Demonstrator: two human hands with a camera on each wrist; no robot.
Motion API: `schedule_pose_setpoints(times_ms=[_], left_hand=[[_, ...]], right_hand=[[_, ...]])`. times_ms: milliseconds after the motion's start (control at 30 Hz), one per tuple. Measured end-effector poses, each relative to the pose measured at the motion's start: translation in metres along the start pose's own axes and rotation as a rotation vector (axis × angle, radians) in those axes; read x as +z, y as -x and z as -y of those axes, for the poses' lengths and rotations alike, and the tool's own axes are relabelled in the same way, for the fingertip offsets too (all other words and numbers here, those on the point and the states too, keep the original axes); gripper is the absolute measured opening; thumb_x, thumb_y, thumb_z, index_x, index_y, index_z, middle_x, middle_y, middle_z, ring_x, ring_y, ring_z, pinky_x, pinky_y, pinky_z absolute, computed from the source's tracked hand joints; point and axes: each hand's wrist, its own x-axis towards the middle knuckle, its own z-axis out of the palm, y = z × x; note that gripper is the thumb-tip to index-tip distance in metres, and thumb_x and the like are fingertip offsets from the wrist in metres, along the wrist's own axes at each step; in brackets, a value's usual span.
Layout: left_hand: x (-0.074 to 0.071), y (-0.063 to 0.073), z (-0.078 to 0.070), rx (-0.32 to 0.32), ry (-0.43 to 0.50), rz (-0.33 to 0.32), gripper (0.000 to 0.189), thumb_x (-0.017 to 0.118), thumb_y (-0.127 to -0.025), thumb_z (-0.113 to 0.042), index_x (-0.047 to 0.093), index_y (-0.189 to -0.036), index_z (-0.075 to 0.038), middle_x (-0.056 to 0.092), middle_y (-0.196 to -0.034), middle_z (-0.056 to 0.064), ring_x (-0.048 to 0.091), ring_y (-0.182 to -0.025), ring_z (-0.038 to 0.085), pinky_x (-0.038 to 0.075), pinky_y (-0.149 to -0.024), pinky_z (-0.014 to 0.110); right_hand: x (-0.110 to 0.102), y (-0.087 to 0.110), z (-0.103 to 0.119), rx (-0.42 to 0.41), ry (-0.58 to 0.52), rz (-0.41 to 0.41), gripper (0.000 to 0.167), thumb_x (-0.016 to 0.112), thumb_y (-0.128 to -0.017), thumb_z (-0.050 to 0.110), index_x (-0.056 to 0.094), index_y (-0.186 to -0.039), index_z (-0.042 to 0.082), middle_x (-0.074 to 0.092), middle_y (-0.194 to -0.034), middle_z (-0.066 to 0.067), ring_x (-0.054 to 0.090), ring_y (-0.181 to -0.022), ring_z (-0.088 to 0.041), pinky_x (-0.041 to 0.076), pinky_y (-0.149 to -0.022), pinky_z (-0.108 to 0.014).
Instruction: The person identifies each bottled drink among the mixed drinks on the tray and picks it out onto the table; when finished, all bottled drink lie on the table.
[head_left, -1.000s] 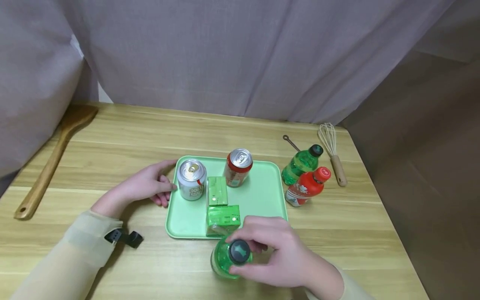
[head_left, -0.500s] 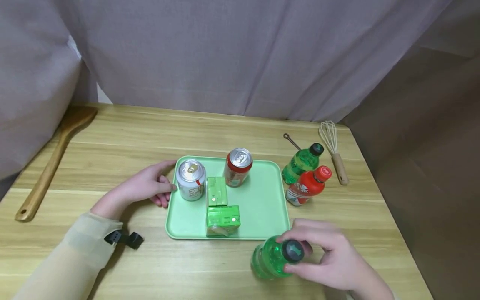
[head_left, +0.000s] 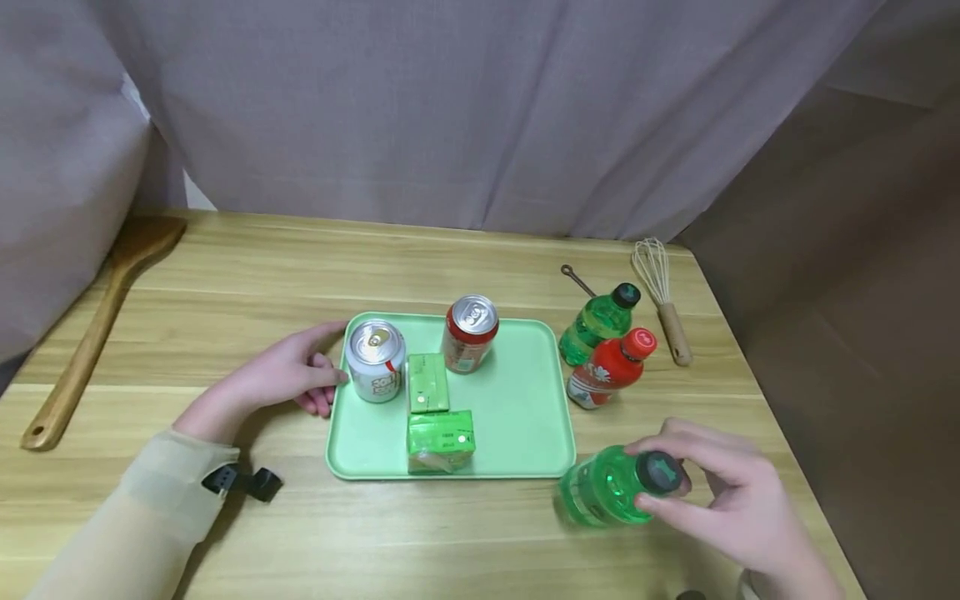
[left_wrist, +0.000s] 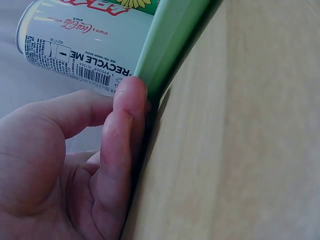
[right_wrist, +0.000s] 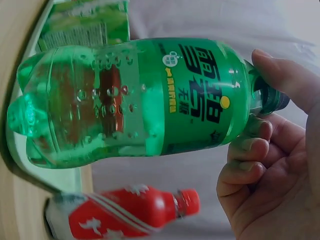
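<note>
My right hand (head_left: 731,492) pinches a green soda bottle (head_left: 603,492) at its neck, just under the black cap. The bottle leans, cap to the right, by the front right corner of a pale green tray (head_left: 517,417). Its printed label shows in the right wrist view. My left hand (head_left: 300,371) grips the tray's left edge, fingers bent and fingertips right at the rim (left_wrist: 150,65). On the tray stand a white can (head_left: 377,371), a red can (head_left: 470,337) and two green drink cartons, one at the back (head_left: 427,383) and one in front (head_left: 441,433).
Right of the tray lean a second green bottle (head_left: 597,325) and a red bottle (head_left: 606,371). A whisk (head_left: 667,308) and a thin ringed handle (head_left: 577,280) lie behind them. A wooden spatula (head_left: 90,342) lies far left. Grey curtain (head_left: 375,108) closes the back.
My right hand has carried the green bottle from in front of the tray's middle rightward, past its front right corner, tilting it more. The left hand stays at the tray's edge.
</note>
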Motion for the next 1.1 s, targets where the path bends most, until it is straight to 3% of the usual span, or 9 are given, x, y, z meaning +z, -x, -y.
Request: schedule_pose_setpoints(times_ms=[400,867,1100], left_hand=[[-0.003,0.0,0.004,0.024,0.019,0.01,0.099,0.071,-0.095,-0.01,0.003,-0.166,-0.005,0.069,-0.077,0.018,0.071,-0.064,0.031,0.066,-0.057,0.045],[-0.003,0.0,0.002,0.007,0.022,0.002,0.099,0.071,-0.094,-0.01,0.004,-0.167,-0.007,0.069,-0.078,0.018,0.072,-0.065,0.033,0.066,-0.058,0.046],[-0.002,-0.001,0.002,0.004,0.027,0.014,0.098,0.072,-0.094,-0.011,0.005,-0.166,-0.006,0.069,-0.079,0.019,0.072,-0.066,0.033,0.066,-0.059,0.046]], right_hand=[[-0.027,0.009,-0.005,0.073,0.037,-0.108,0.037,0.081,-0.069,-0.023,0.069,-0.105,-0.019,0.063,-0.084,-0.008,0.054,-0.078,-0.01,0.039,-0.056,-0.021],[-0.036,0.012,-0.026,0.124,0.101,-0.186,0.035,0.078,-0.068,-0.026,0.069,-0.101,-0.021,0.06,-0.08,-0.004,0.049,-0.071,-0.008,0.034,-0.051,-0.023],[-0.039,0.018,-0.04,0.122,0.048,-0.219,0.037,0.076,-0.066,-0.031,0.068,-0.101,-0.024,0.063,-0.08,-0.006,0.049,-0.069,-0.01,0.036,-0.053,-0.023]])
